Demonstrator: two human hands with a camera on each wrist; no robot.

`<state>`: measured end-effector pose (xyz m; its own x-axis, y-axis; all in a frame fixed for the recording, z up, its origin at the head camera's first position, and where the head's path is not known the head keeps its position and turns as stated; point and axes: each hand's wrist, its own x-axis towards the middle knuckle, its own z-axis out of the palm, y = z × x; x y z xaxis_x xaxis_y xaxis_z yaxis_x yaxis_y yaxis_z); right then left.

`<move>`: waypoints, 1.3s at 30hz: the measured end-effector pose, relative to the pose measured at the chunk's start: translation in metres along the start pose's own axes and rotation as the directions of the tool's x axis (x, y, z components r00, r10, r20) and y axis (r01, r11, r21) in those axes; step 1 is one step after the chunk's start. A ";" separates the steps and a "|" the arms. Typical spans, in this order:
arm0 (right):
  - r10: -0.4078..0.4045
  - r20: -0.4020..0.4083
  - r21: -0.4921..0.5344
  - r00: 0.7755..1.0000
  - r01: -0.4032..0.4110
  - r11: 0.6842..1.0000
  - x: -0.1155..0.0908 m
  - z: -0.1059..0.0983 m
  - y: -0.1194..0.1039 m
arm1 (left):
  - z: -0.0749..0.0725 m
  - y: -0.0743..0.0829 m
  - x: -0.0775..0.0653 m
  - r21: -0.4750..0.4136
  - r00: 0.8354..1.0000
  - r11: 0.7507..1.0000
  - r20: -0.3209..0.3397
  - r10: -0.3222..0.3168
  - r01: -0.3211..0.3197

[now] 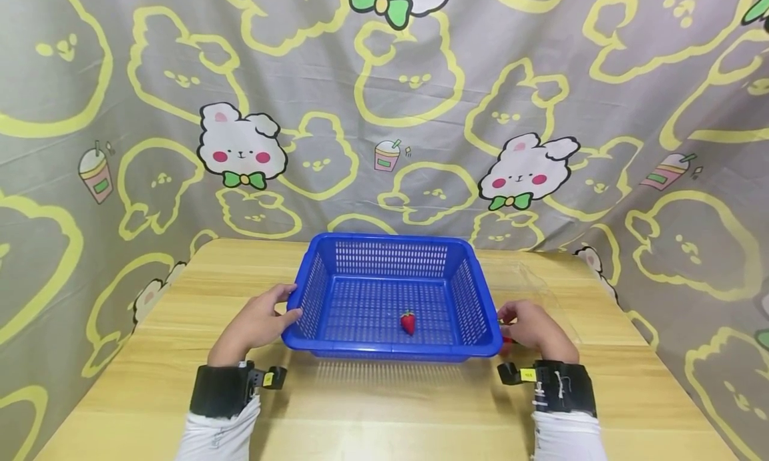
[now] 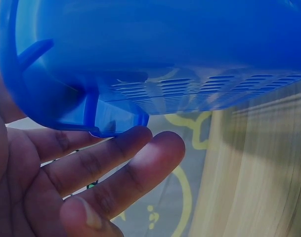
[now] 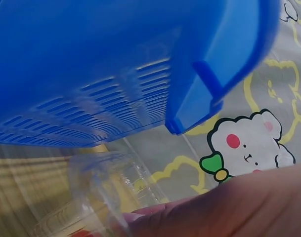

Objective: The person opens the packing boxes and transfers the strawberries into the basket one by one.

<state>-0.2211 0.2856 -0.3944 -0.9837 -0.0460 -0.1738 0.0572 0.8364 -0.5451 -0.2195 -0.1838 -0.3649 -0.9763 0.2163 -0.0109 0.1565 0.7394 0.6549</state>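
A blue plastic basket [image 1: 384, 347] with slotted walls stands in the middle of the wooden table. Inside, toward its front right, lies one strawberry [image 1: 408, 323]. My left hand [image 1: 261, 321] holds the basket's left rim, thumb on top; in the left wrist view other fingers [image 2: 155, 158] extend beneath the rim. Beside the basket's right wall, my right hand [image 1: 531, 324] is at a clear plastic container [image 3: 110, 182]. Something red [image 1: 507, 344] shows below the right fingers, mostly hidden. In the right wrist view its fingertips are hidden, so what it grips cannot be told.
The wooden table [image 1: 372, 407] extends in front of the basket and to both sides. Behind and beside it hangs a grey cloth [image 1: 336, 81] printed with cartoon rabbits and yellow outlines. Each wrist wears a black band with a small camera [image 1: 275, 378].
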 end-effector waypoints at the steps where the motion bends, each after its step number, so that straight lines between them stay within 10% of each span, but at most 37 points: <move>1: 0.004 0.003 0.001 1.000 -0.004 1.000 0.000 0.000 0.000 | 0.000 0.000 0.000 -0.001 1.000 1.000 0.000 0.000 0.000; 39: -0.033 0.006 -0.023 0.999 0.033 0.999 0.009 0.012 -0.002 | 0.000 -0.002 0.001 0.002 1.000 1.000 0.002 0.011 -0.011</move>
<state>-0.2279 0.2771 -0.4051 -0.9840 -0.0764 -0.1608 0.0211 0.8466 -0.5318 -0.2204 -0.1851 -0.3658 -0.9742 0.2258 -0.0050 0.1678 0.7383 0.6532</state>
